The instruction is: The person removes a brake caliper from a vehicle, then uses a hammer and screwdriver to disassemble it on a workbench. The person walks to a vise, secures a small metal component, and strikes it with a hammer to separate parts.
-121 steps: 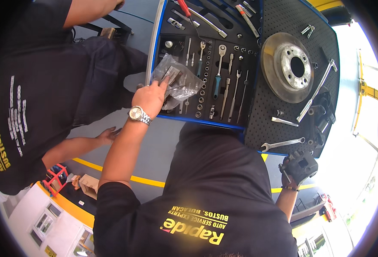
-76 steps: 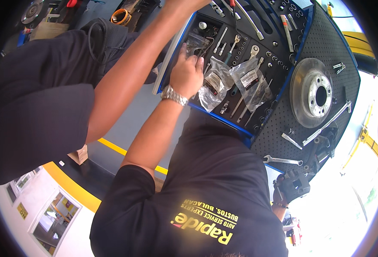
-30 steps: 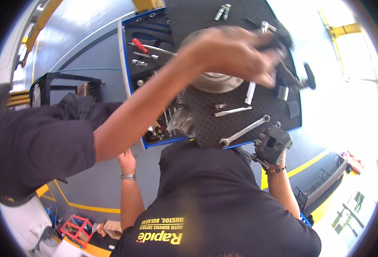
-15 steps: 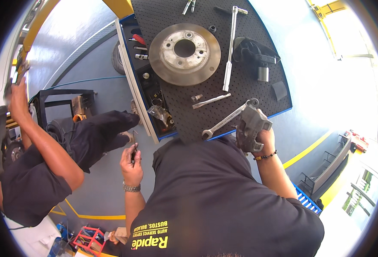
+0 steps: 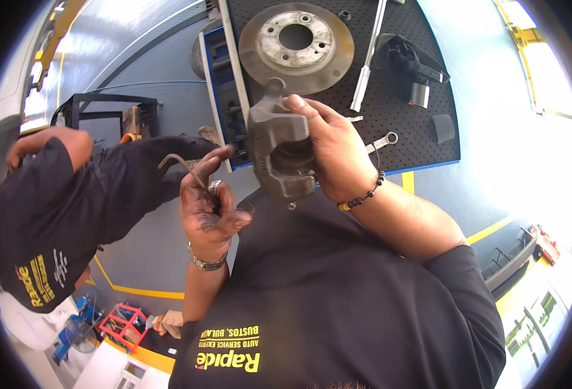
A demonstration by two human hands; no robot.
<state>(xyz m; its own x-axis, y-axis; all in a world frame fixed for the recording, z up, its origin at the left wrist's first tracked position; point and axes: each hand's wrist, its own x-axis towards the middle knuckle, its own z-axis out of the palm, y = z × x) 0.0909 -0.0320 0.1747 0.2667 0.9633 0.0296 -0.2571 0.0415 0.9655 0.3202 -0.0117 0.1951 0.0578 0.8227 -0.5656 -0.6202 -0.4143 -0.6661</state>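
Note:
My right hand (image 5: 343, 152) grips a dark brake caliper (image 5: 263, 146), raised in front of my chest with its open side toward the palm. Close to the caliper's left side is my left hand (image 5: 206, 211), palm up and dirty with grease. A thin hooked metal rod (image 5: 177, 159) lies held across its fingers; the hook end sticks out to the upper left. The left fingertips look apart from the caliper. Beyond the caliper, a brake disc (image 5: 260, 45) lies flat on the black perforated worktop (image 5: 389, 117).
A long-handled socket wrench (image 5: 367, 68), a combination wrench (image 5: 383, 142), a black tool with a silver end (image 5: 414, 71) and a grey pad (image 5: 443, 128) lie on the worktop. An open drawer (image 5: 224, 71) juts out left. Another person (image 5: 97, 194) bends over at the left.
My right hand has brought the caliper left and turned it in front of me. My left hand has come nearer with the hooked rod, its palm now turned up. The view has shifted.

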